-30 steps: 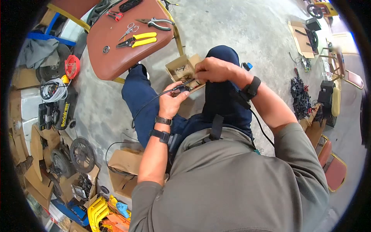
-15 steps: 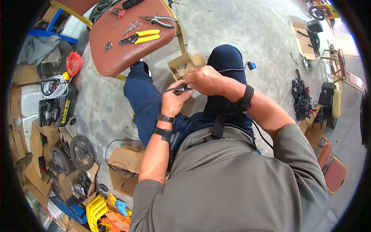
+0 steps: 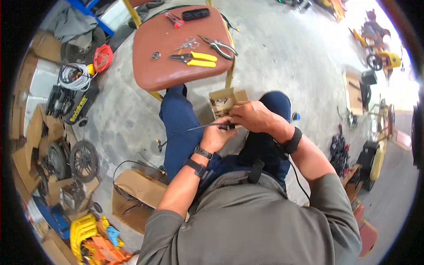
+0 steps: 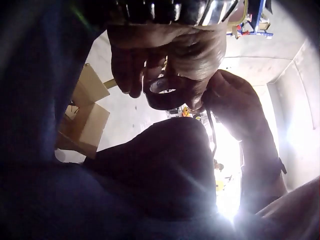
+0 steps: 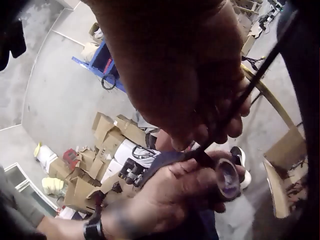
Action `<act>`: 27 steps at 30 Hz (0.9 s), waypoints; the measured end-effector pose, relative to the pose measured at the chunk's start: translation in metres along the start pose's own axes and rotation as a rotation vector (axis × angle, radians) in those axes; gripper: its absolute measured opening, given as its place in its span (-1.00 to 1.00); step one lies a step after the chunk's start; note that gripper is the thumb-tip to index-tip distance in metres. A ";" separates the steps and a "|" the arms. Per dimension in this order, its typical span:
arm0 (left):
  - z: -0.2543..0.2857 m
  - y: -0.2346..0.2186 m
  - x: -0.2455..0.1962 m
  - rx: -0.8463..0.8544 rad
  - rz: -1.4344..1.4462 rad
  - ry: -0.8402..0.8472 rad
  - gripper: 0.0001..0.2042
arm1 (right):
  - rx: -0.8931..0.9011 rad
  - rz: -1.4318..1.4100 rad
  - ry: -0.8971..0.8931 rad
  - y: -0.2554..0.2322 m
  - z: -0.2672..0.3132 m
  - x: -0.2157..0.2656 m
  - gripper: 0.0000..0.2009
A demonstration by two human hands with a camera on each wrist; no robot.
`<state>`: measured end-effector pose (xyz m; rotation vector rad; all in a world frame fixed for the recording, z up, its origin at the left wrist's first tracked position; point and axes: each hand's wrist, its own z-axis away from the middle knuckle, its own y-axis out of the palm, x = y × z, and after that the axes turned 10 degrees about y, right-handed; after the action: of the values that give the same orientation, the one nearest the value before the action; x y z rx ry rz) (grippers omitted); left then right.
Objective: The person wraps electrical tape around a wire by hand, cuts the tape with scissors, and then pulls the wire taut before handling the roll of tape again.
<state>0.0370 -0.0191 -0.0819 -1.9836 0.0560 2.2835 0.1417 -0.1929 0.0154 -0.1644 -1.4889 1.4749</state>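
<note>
Over the person's lap, the left hand (image 3: 215, 138) grips a black cable (image 3: 190, 129) in curled fingers. The right hand (image 3: 254, 117) sits close beside it, fingers curled round the cable near the left fingertips. A dark ring like a tape roll (image 4: 162, 106) hangs at the left hand (image 4: 175, 55); the right hand (image 4: 240, 107) is beside it. In the right wrist view the same ring (image 5: 220, 175) shows at the left hand's (image 5: 165, 192) fingers, below the right hand (image 5: 175, 75). The cable (image 5: 250, 87) passes between the hands; the exact grip point is hidden.
A small open carton (image 3: 215, 105) stands just beyond the hands. Ahead, a brown chair seat (image 3: 148, 42) bears yellow-handled strippers (image 3: 201, 63), pliers (image 3: 220, 47), scissors (image 3: 190, 43) and a metal ring (image 3: 156, 55). Another open carton (image 3: 145, 185) and wheels lie on the left floor.
The head view has turned, so chair and carton appear farther right. Both hands stay together at the cable; the cable's blue-ended part no longer shows stretched across the right knee.
</note>
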 end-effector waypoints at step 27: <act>-0.015 -0.020 -0.025 0.049 0.042 -0.030 -0.53 | 0.130 0.230 0.128 -0.102 -0.283 0.025 -0.57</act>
<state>0.0576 -0.0029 -0.0588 -1.9425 0.1506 2.3132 0.3780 -0.0082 0.0453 -0.3543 -1.2994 1.7060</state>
